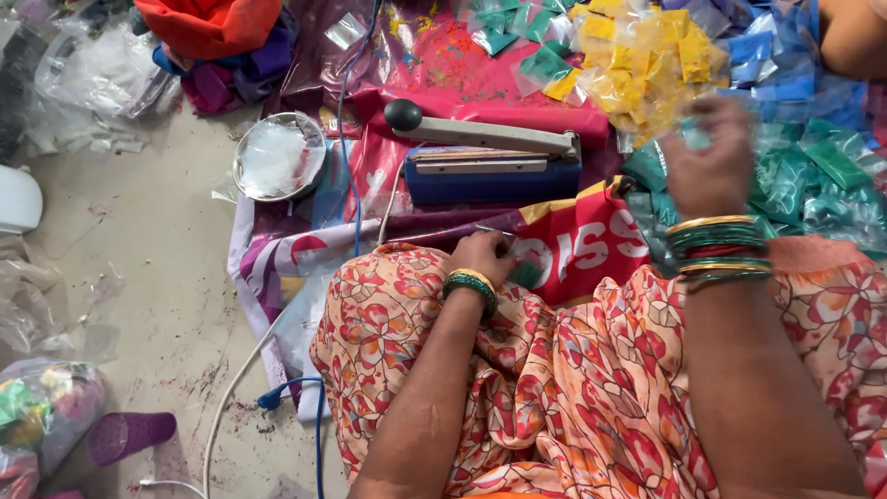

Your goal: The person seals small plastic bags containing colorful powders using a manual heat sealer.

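Packets of green powder (pixel 813 176) lie heaped on the floor at the right, and the right hand (pixel 710 157) is raised just above them, blurred, its fingers (pixel 699 115) pinched on a small clear packet (pixel 695 137). The left hand (pixel 482 257) rests on the knee over the red printed sheet (pixel 573 245), fingers curled around a small green packet (pixel 525 273). Just beyond it sits a blue heat sealer (pixel 492 174), arm lifted. Yellow packets (pixel 637 65) pile farther back; a steel bowl (pixel 277 157) stands left.
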